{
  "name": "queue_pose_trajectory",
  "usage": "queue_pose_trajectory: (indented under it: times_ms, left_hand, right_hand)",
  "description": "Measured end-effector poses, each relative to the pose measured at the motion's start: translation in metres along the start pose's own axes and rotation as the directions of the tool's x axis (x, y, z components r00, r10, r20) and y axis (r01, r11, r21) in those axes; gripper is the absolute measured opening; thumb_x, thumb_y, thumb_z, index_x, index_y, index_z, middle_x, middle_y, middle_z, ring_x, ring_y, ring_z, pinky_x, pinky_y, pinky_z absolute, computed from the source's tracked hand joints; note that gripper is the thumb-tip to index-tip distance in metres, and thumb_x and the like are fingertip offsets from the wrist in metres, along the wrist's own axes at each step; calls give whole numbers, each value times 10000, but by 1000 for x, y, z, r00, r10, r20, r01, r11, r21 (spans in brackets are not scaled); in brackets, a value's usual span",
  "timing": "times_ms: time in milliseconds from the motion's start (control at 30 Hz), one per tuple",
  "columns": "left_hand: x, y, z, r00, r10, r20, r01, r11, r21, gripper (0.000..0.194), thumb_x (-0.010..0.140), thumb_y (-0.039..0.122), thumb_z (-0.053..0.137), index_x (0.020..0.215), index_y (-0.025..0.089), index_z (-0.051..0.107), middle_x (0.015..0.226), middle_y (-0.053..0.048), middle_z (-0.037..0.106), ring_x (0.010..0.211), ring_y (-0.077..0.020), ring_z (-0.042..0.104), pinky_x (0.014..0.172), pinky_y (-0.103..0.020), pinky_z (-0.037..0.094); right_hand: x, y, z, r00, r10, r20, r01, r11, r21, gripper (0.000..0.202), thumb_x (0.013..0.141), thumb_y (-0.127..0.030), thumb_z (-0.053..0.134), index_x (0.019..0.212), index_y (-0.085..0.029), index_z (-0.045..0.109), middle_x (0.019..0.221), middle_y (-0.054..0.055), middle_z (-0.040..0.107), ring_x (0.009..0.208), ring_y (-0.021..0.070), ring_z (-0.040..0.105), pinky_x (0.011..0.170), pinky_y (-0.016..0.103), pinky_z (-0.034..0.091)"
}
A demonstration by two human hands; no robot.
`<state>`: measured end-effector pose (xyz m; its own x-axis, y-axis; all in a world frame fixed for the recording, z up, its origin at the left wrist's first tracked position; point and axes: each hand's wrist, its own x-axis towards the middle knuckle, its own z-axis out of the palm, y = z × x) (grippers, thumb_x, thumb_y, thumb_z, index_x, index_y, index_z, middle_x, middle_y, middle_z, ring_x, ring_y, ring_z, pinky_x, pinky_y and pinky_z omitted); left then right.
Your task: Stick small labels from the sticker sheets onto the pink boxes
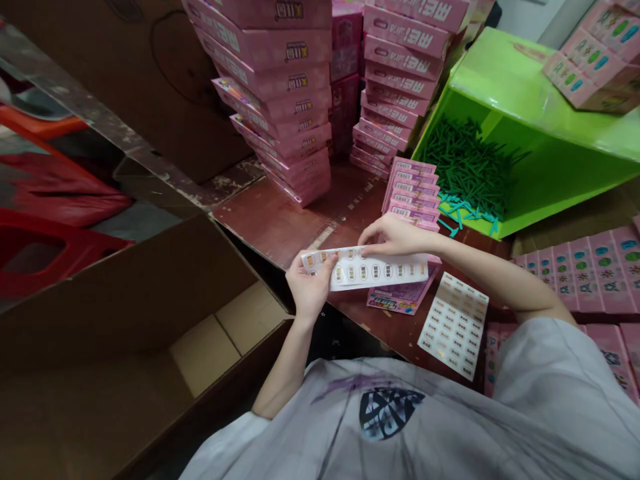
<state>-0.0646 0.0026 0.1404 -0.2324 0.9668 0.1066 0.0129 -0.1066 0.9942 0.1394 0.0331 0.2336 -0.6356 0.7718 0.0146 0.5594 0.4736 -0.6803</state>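
Note:
A white sheet of small oval stickers [383, 273] is held up in front of me, slightly tilted. My left hand [311, 283] pinches its left end between thumb and fingers. At its upper edge my right hand [387, 237] has its fingertips closed on the sheet near a sticker; whether one is peeled off I cannot tell. Partly hidden beneath the sheet lies a pink box [395, 300]. A second sticker sheet [455, 323] rests flat on the table to the right, below my right forearm.
Tall stacks of pink boxes [300, 93] stand at the back of the reddish-brown table [265, 223]. A row of pink boxes [413, 190] leans behind my right hand. A green bin [545, 160] on its side holds green sticks [470, 167]. An open cardboard carton [125, 333] is at left.

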Motion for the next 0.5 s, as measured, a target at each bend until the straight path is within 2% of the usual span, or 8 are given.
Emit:
queue_pose_trajectory:
  times_ms: [167, 233, 300, 367, 433, 500]
  left_hand:
    - [-3, 1, 1, 1000, -13, 13, 13, 1000, 3, 286, 634, 366, 792, 748, 177, 609, 631, 26, 613, 536, -100, 533, 515, -203, 431]
    - [-3, 1, 2, 1000, -18, 16, 18, 1000, 3, 297, 628, 377, 792, 745, 177, 606, 630, 25, 616, 536, -102, 539, 514, -206, 435]
    - [-3, 1, 4, 1000, -21, 9, 21, 1000, -1, 305, 622, 379, 796, 745, 175, 606, 631, 23, 623, 540, -105, 550, 520, -208, 444]
    - [-3, 0, 6, 999, -37, 5, 37, 999, -16, 309, 623, 375, 800, 751, 170, 607, 638, 18, 633, 547, -108, 562, 526, -211, 454]
    - [-1, -3, 8, 997, -76, 12, 76, 996, -46, 322, 626, 379, 804, 768, 163, 613, 663, 7, 650, 565, -115, 582, 539, -216, 467]
    - [4, -12, 8, 994, -113, 12, 114, 990, -79, 345, 628, 394, 807, 785, 154, 616, 703, -9, 670, 598, -126, 606, 566, -228, 486]
  right_hand:
    - [-3, 13, 4, 982, 135, -133, -108, 975, 192, 187, 724, -319, 767, 802, -152, 737, 734, 23, 731, 650, 126, 653, 600, 238, 477]
    - [-6, 13, 7, 969, 136, -207, -101, 980, 172, 157, 721, -314, 767, 766, -168, 729, 717, 14, 726, 640, 131, 650, 667, 277, 503]
    - [-9, 9, 13, 955, 42, -294, -43, 999, 2, 83, 753, -278, 735, 734, -198, 723, 754, 6, 734, 678, 142, 648, 858, 377, 495]
    - [-12, 3, 18, 938, -102, -332, 35, 979, -203, 89, 794, -258, 687, 714, -231, 715, 834, 3, 745, 770, 167, 649, 1034, 484, 378]
    - [-14, -1, 18, 914, -206, -349, 97, 947, -307, 148, 830, -279, 648, 695, -256, 706, 849, -5, 740, 824, 184, 636, 1090, 514, 289]
    - [-15, 0, 8, 881, -233, -412, 109, 947, -302, 195, 854, -306, 621, 681, -265, 700, 790, -12, 723, 800, 180, 623, 1074, 490, 300]
